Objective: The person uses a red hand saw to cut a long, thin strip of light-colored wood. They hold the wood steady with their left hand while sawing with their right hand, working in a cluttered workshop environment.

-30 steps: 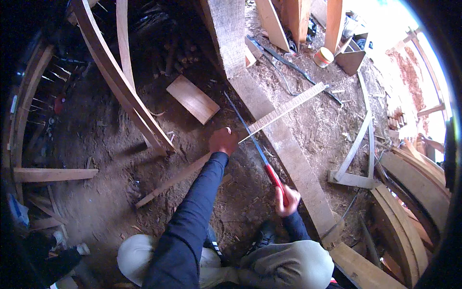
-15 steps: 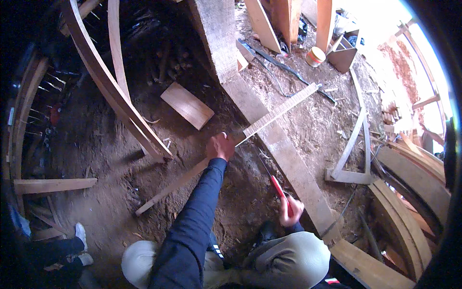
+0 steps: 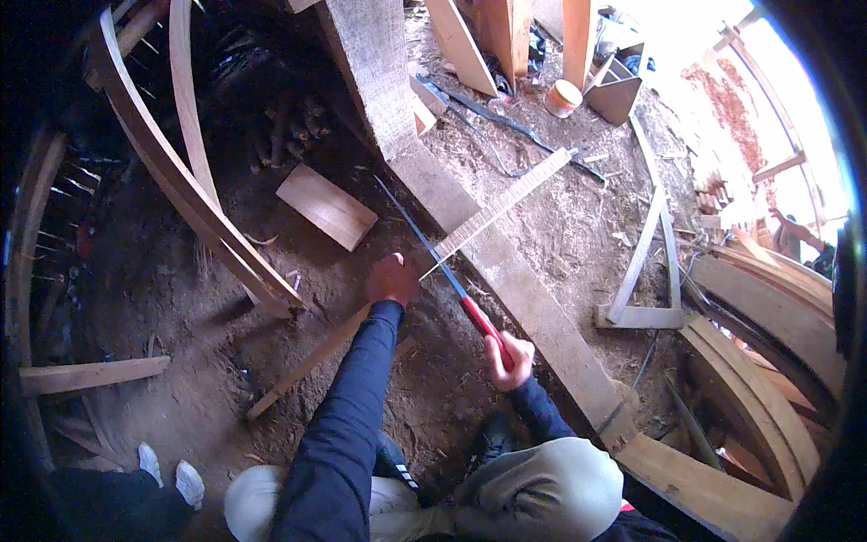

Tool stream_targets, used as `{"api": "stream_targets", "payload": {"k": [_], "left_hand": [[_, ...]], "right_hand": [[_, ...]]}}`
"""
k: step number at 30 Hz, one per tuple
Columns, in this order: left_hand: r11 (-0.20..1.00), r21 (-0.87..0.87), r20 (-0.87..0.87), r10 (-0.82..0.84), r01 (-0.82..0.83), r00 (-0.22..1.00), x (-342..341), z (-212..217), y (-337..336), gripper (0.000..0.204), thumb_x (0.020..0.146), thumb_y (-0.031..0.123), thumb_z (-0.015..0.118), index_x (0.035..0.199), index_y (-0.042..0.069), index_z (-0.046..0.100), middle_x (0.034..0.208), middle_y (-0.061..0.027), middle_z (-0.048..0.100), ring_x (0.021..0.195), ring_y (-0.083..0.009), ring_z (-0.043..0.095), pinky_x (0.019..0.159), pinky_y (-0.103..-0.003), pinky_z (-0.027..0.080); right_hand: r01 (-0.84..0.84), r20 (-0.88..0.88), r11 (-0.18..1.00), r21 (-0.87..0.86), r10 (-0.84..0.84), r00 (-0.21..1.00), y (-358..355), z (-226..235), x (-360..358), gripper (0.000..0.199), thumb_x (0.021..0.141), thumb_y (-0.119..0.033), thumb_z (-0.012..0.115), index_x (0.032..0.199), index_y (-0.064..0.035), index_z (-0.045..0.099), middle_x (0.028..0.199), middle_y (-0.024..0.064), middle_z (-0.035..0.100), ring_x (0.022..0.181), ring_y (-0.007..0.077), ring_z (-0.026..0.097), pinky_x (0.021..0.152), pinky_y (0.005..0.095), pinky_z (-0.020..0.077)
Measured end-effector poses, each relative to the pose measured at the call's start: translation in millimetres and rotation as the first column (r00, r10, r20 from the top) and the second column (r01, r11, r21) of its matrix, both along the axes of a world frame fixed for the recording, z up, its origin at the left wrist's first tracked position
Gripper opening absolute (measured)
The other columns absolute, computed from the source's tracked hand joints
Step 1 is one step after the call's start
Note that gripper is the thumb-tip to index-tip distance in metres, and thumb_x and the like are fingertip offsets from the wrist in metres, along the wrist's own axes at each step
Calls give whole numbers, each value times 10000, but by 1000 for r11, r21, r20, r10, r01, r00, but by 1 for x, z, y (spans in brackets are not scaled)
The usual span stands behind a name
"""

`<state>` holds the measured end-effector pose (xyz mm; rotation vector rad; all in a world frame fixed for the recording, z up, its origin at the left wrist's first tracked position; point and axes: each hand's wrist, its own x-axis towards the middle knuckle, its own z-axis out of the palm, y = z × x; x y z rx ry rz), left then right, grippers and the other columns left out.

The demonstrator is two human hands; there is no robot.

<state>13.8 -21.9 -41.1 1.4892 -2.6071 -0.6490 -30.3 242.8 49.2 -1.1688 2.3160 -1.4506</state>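
My left hand (image 3: 393, 279) is closed around a long thin wooden strip (image 3: 506, 197), pressing it down beside a thick timber beam (image 3: 533, 294). The strip lies slantwise across the beam, its far part reaching past the beam and its near end slanting toward the ground at lower left. In my right hand (image 3: 510, 361) is the red handle of a handsaw (image 3: 480, 318). Its narrow blade points away and to the left, crossing the strip just right of my left hand. Whether the teeth have cut into the wood, I cannot tell.
A short board (image 3: 326, 207) lies on the dirt beyond my left hand. Curved timbers (image 3: 185, 172) stand at left, and more curved pieces (image 3: 750, 397) lie at right. A round tub (image 3: 563, 98) sits at the back. Another person's feet (image 3: 172, 474) show at lower left.
My right hand has moved forward and left with the handsaw, bringing its blade across the strip. My left hand keeps its hold on the strip. The whole view has shifted slightly.
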Motion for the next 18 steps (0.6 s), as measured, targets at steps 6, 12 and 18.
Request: {"api": "stream_targets", "payload": {"k": [6, 12, 18], "left_hand": [[997, -71, -26, 13, -15, 1000, 4, -20, -5, 388, 874, 360, 461, 839, 55, 698, 903, -223, 673, 852, -408, 654, 777, -480, 530], [1000, -15, 8, -4, 4, 1000, 2, -2, 0, 380, 879, 340, 465, 853, 45, 703, 906, -248, 664, 840, -416, 654, 775, -478, 530], [996, -53, -75, -77, 73, 994, -2, 2, -6, 360, 872, 329, 482, 817, 46, 699, 883, -251, 663, 822, -410, 660, 748, -475, 534]], "right_hand": [[187, -93, 982, -29, -188, 978, 55, 2, 32, 161, 838, -89, 627, 691, -48, 575, 489, 86, 476, 391, 204, 480, 411, 323, 352], [91, 25, 996, -14, -91, 996, 11, 16, 19, 207, 834, -81, 624, 646, -48, 544, 478, 101, 455, 370, 223, 486, 400, 332, 346], [167, -41, 986, 11, -167, 985, 44, 17, 46, 324, 843, -145, 605, 579, -56, 439, 468, 118, 367, 362, 282, 419, 411, 366, 290]]}}
